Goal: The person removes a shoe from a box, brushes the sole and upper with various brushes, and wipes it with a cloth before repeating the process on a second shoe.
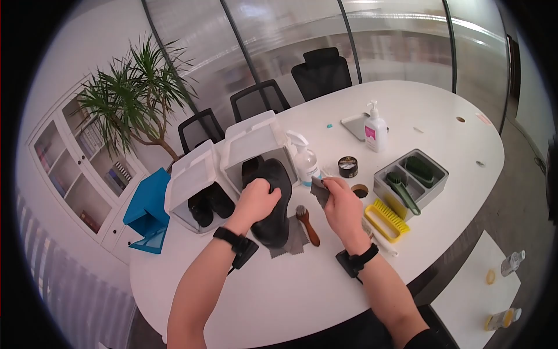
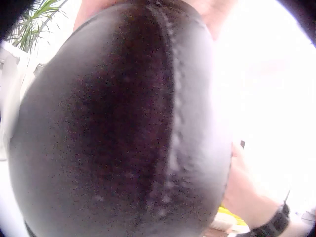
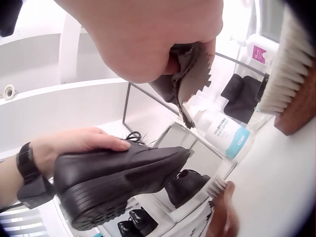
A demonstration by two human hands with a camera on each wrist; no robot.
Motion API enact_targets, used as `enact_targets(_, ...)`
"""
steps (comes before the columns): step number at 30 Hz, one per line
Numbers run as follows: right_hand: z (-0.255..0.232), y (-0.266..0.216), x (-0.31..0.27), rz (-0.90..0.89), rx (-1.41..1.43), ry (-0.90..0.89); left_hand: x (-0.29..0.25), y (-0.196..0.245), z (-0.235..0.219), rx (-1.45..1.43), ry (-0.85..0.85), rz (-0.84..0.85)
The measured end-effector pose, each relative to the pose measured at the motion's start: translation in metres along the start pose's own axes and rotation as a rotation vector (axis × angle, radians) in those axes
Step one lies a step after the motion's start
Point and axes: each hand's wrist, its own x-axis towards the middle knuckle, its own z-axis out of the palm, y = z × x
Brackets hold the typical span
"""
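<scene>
A black leather lace-up shoe (image 1: 272,230) is in my left hand (image 1: 256,200), which grips it at the foot opening. The right wrist view shows the shoe (image 3: 113,173) held side-on, its ridged sole and heel facing down. Its leather fills most of the left wrist view. My right hand (image 1: 343,209) pinches a folded grey cloth (image 1: 319,193) with zigzag edges, to the right of the shoe and apart from it. More grey cloth (image 1: 297,237) lies on the table by the shoe, beside a small brush with a wooden handle (image 1: 309,228).
Two white boxes stand open at the left, one with black shoes (image 1: 210,205). Behind are a spray bottle (image 1: 306,161), a round tin (image 1: 348,167) and a pump bottle (image 1: 375,132). A grey organizer (image 1: 401,196) holds green brushes; a yellow brush (image 1: 388,221) lies before it.
</scene>
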Motion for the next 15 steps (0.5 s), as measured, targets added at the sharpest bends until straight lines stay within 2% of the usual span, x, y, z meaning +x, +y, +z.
enact_targets(5, 0.0, 0.002, 0.0, 0.039, 0.018, -0.019, 0.056, -0.003, 0.034, 0.178, 0.093, 0.088)
enact_targets(10, 0.005, 0.012, -0.004, 0.076, 0.028, -0.024, 0.098, -0.016, 0.063, 0.243, 0.129, -0.016)
enact_targets(12, 0.004, 0.01, -0.005, 0.046, 0.053, -0.036, 0.106, -0.021, 0.068, 0.314, 0.094, -0.108)
enact_targets(15, 0.002, 0.003, -0.005, 0.046, 0.03, -0.085, 0.118, -0.03, 0.071, 0.335, 0.05, -0.115)
